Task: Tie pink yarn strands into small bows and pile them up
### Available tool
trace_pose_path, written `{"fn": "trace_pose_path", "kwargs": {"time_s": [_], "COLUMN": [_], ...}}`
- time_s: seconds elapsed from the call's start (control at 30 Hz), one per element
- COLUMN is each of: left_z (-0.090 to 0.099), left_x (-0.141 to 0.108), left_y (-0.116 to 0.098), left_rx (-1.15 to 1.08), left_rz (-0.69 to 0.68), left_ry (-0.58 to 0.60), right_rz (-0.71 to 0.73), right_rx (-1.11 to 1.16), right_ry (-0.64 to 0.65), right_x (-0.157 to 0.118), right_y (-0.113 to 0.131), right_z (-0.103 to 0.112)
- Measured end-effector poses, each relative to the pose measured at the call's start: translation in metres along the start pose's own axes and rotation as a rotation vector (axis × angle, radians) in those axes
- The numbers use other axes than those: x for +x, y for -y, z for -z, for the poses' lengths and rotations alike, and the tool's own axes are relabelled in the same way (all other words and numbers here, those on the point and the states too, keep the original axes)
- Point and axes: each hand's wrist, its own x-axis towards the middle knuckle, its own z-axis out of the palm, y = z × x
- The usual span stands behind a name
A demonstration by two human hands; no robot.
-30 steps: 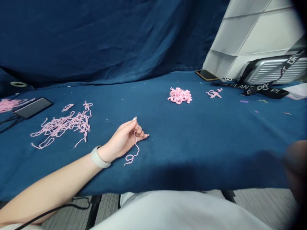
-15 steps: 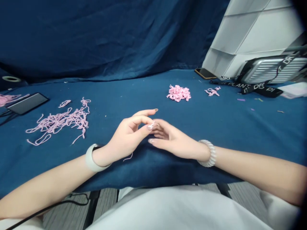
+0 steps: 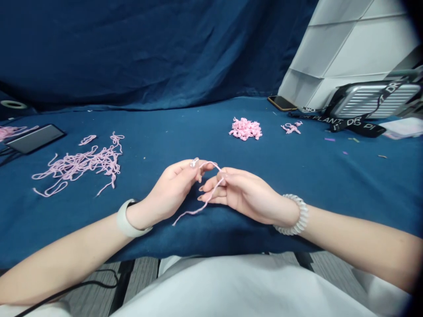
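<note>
A strand of pink yarn (image 3: 197, 211) runs between my two hands above the blue cloth. My left hand (image 3: 176, 187) pinches one part of it between thumb and forefinger. Thumb and forefinger of my right hand (image 3: 249, 191) are closed on the strand a little further along, its other fingers loosely extended. From the right fingertips the yarn's free end hangs down to the left. A tangle of loose pink yarn (image 3: 87, 163) lies left of my hands. Beyond them sits a small heap of pink knotted yarn pieces (image 3: 245, 128), with a few more pieces (image 3: 292, 127) to its right.
Far left are a dark flat device (image 3: 36, 138) with cables and more pink yarn (image 3: 13, 131). At the back right lie a phone (image 3: 282, 103), a black lettered strap (image 3: 350, 122) and a silver ribbed case (image 3: 380, 100). Small paper scraps (image 3: 329, 139) dot the blue cloth (image 3: 165, 132).
The fingertips have drawn slightly apart, and my right hand has turned to pinch the yarn. More of the strand now shows, arching between the hands with its end hanging free.
</note>
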Motion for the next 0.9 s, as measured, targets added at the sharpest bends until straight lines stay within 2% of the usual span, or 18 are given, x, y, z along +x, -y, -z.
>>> {"fn": "trace_pose_path", "kwargs": {"time_s": [0.07,0.17,0.3,0.4,0.47,0.6,0.67,0.73,0.8,0.9], "left_z": [-0.002,-0.001,0.008,0.014,0.015,0.01,0.009,0.009,0.01,0.011], "left_x": [-0.001,0.0,0.006,0.011,0.011,0.004,0.001,0.001,0.002,0.005], "left_y": [-0.002,-0.003,-0.008,-0.014,-0.019,-0.029,-0.032,-0.033,-0.031,-0.024], "left_rx": [-0.099,-0.201,-0.376,-0.461,-0.492,-0.563,-0.609,-0.643,-0.651,-0.623], "left_rz": [0.038,0.063,0.146,0.133,0.107,0.111,0.149,0.188,0.214,0.243], "left_ry": [0.041,0.027,-0.115,-0.219,-0.233,-0.194,-0.17,-0.143,-0.127,-0.145], "right_rz": [-0.01,-0.018,-0.055,-0.057,-0.05,-0.256,-0.263,-0.125,0.045,0.154], "right_rx": [0.092,0.086,-0.079,-0.247,-0.361,-0.615,-0.634,-0.594,-0.554,-0.527], "right_ry": [0.017,-0.001,0.005,-0.06,-0.061,0.262,0.334,0.266,0.129,-0.073], "right_x": [-0.003,-0.012,-0.021,-0.02,-0.017,-0.017,-0.02,-0.024,-0.026,-0.025], "right_y": [0.003,0.013,0.028,0.035,0.039,0.05,0.056,0.06,0.063,0.063], "right_z": [-0.002,-0.002,0.009,0.025,0.036,0.048,0.048,0.047,0.046,0.046]}}
